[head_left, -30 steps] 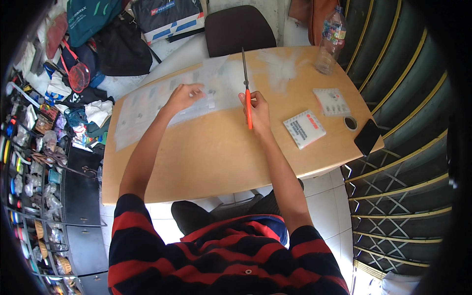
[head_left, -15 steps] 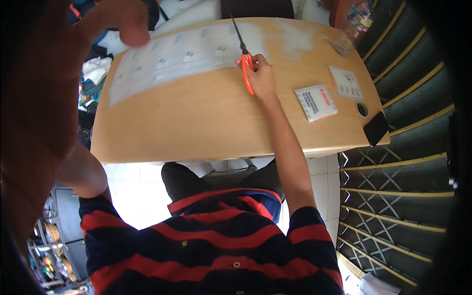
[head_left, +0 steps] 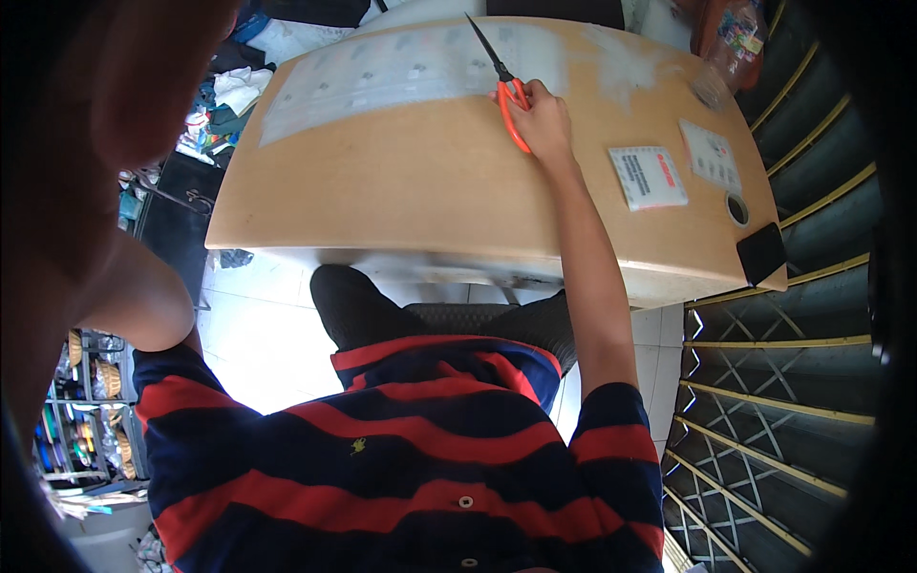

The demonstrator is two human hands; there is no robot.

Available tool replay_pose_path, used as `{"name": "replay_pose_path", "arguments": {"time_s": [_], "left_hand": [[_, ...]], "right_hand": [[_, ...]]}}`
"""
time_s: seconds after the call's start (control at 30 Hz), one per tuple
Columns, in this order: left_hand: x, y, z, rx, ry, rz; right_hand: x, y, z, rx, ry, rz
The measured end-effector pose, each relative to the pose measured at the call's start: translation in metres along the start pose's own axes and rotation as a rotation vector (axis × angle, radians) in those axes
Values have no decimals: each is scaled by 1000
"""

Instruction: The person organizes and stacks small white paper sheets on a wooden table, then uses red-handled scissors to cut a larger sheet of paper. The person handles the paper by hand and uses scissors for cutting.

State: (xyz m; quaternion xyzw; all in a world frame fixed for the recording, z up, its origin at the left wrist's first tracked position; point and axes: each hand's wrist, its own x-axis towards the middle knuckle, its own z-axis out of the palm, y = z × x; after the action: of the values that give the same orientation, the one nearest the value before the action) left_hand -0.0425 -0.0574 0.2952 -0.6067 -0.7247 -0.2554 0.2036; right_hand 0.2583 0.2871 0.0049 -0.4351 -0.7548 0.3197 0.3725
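Note:
My right hand (head_left: pixel 544 122) is closed around the orange handles of a pair of scissors (head_left: pixel 506 91), above the wooden table. Their dark, slim blades are together and point toward the far edge, over a translucent plastic sheet (head_left: pixel 382 76) with small grey marks. That sheet lies spread along the far left part of the table. My left hand (head_left: pixel 134 105) is raised very near the camera at the far left, dark and blurred. One fingertip shows, but the other fingers are cut off or in shadow, so whether it holds anything is hidden.
On the right of the wooden table (head_left: pixel 401 191) lie two flat white printed packets (head_left: pixel 650 179) (head_left: pixel 710 156), a tape roll (head_left: pixel 736 208) and a black phone (head_left: pixel 761 255). A clear plastic bottle (head_left: pixel 731 62) is at the far right corner. A folding metal gate (head_left: pixel 764 382) runs along the right.
The view has shifted, so the table appears higher and further right. My right hand still grips the scissors over the table. My left hand, still raised, shows less of its fingers.

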Motion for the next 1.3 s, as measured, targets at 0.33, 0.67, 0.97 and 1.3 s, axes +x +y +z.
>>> {"name": "replay_pose_path", "arguments": {"time_s": [0.33,0.67,0.97,1.3], "left_hand": [[-11,127,56,-397,11,86],[-39,245,91,-1116,-151,624],[-54,181,86,-1484,84,779],[-38,119,156,-1392,150,389]], "right_hand": [[-2,-7,0,-21,17,14],[8,2,4,-15,151,-33],[12,18,11,-132,127,-18],[27,16,19,-131,202,-37]]}}
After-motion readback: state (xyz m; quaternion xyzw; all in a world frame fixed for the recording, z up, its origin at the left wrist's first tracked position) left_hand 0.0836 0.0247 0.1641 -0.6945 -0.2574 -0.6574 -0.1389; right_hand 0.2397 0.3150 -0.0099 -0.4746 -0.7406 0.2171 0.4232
